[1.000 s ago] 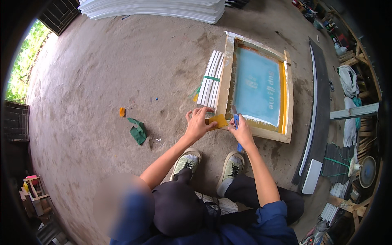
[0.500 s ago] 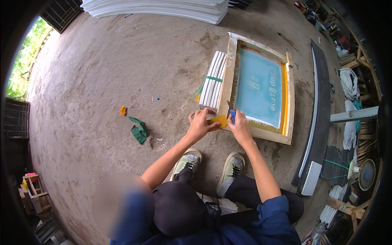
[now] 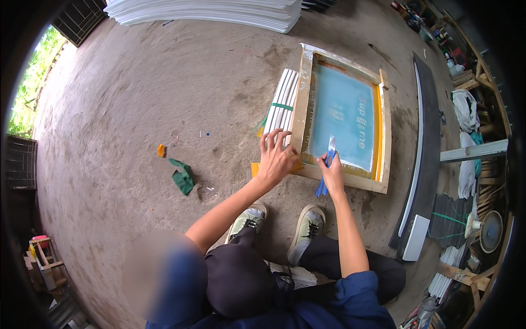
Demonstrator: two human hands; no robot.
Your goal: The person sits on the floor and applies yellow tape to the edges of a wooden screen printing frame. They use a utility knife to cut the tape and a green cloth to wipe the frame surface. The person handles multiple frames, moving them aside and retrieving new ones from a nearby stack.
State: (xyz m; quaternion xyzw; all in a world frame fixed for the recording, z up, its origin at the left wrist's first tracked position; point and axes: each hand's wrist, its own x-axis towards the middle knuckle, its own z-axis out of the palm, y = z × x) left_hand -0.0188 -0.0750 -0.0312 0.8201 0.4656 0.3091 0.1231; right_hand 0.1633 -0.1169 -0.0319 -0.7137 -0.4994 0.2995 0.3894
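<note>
My right hand [image 3: 333, 176] is closed around a blue utility knife [image 3: 330, 160]. The knife's pale blade [image 3: 332, 143] points away from me, over the near part of a blue mesh screen [image 3: 339, 109]. A wooden frame [image 3: 300, 98] surrounds the screen, which bears pale printing. At the frame's near-left corner, my left hand [image 3: 275, 163] has its fingers bent and spread apart, the thumb side by the wood. Yellow sheet or tape [image 3: 256, 168] shows on both sides of that hand; its contact with the fingers is partly hidden.
White strips bundled with green tape [image 3: 283, 98] lie against the frame's left side. Green scrap [image 3: 182, 177] and an orange piece [image 3: 161, 151] lie on the concrete floor. A long dark board [image 3: 424, 131] stretches along the right. White sheets [image 3: 213, 12] are stacked at the back.
The knife, formerly low in my right hand, now stands out with its blade pointing away. My left hand has shifted slightly and spread over the yellow piece at the frame corner.
</note>
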